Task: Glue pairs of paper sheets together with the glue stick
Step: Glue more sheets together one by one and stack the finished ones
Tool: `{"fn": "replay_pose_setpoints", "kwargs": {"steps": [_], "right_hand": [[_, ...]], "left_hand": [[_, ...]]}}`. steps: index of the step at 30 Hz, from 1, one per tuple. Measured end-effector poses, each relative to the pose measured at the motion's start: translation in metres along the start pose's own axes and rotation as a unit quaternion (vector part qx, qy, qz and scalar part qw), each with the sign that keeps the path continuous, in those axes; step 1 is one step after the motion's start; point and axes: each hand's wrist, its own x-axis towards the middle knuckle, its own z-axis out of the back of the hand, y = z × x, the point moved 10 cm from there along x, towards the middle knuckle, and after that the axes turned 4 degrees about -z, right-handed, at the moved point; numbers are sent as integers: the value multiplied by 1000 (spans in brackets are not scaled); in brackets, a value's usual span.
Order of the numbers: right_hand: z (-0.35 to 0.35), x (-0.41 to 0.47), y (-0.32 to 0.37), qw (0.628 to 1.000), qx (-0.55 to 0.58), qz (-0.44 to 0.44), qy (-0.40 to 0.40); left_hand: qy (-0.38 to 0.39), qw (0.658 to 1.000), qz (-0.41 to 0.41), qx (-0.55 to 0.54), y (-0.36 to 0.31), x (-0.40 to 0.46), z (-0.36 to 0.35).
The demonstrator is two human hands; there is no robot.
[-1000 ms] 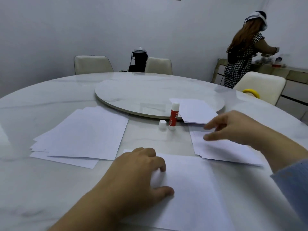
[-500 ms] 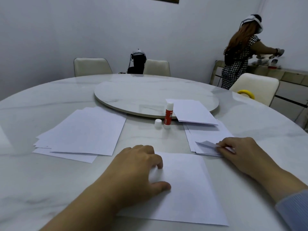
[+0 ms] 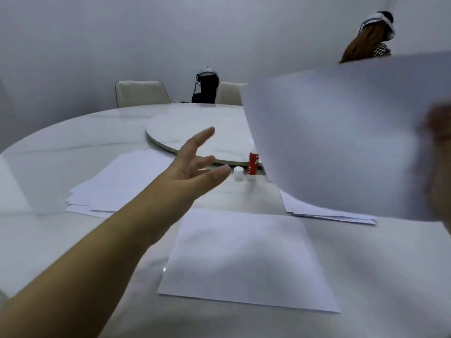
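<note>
One thin white sheet [image 3: 341, 142] lifted in right hand [image 3: 436, 128], left hand [image 3: 192, 172] spread.

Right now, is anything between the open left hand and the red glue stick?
Only the small white cap, standing beside the red glue stick on the left hand's side. The raised white sheet overlaps the stick's right edge.

One sheet [image 3: 244, 259] lies flat on the counter [image 3: 48, 240] right in front of you. Paper stack [image 3: 122, 181] to your left, another stack [image 3: 329, 212] to your right. Glue stick [image 3: 252, 165] stands behind the sheet, its cap [image 3: 238, 173] just left of it, turntable [image 3: 207, 132] behind both.
</note>
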Motion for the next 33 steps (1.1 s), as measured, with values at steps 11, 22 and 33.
{"fn": "replay_pose_setpoints", "kwargs": {"steps": [11, 22, 33], "right_hand": [[-101, -92, -15, 886, 339, -279, 149], [-124, -143, -21, 867, 166, -370, 291], [-123, -153, -14, 865, 105, -384, 304]], "left_hand": [[-111, 992, 54, -16, 18, -38, 38], [-41, 978, 134, 156, 58, -63, 43], [-29, 965, 103, 239, 54, -66, 41]]}}
